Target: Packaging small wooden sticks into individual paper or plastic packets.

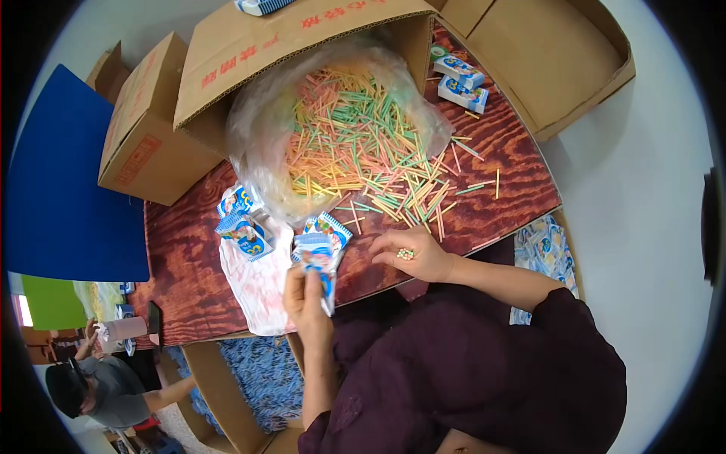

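Note:
My left hand (304, 296) is closed on a small blue and white packet (316, 256), held upright over the table's front edge. My right hand (417, 254) curls around a small bundle of thin candy sticks (406, 254), their ends showing pale green, yellow and pink. Beyond it, a large pile of pastel candy sticks (355, 129) spills from a clear plastic bag (261, 144) lying in a tipped cardboard box (302, 34). More packets (246, 234) lie on a white cloth or sheet with pink stains (257, 299), left of my left hand.
Small blue and white boxes (463, 94) stand at the table's far right. Open cartons (552, 60) sit behind and left. Below the table edge, a carton (249, 378) holds many blue packets, and another container of packets (546, 257) stands right. A co-worker (113, 393) works at lower left.

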Action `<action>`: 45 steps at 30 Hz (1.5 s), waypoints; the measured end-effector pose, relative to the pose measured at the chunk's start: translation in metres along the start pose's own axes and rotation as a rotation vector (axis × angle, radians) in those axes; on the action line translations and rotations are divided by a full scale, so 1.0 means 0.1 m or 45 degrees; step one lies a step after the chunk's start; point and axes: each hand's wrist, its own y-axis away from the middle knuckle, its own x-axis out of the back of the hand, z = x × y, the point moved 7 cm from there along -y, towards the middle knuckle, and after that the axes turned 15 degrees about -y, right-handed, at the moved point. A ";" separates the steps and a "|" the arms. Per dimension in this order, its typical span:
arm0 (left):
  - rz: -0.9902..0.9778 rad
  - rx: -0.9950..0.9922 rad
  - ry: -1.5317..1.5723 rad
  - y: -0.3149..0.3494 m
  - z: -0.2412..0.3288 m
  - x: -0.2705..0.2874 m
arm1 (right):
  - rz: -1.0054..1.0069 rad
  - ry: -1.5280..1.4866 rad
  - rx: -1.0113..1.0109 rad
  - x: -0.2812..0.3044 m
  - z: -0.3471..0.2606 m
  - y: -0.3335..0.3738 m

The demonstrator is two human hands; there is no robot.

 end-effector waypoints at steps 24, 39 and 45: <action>-0.165 -0.313 -0.393 0.12 -0.01 -0.12 | 0.165 -1.872 -0.527 -0.08 0.04 -0.54; -0.313 -0.017 0.034 0.07 -0.31 -0.28 | 0.051 -1.152 -0.636 -0.35 0.10 -0.65; -0.320 0.056 0.256 0.06 -0.30 -0.32 | 0.027 -1.163 -0.619 -0.35 0.04 -0.70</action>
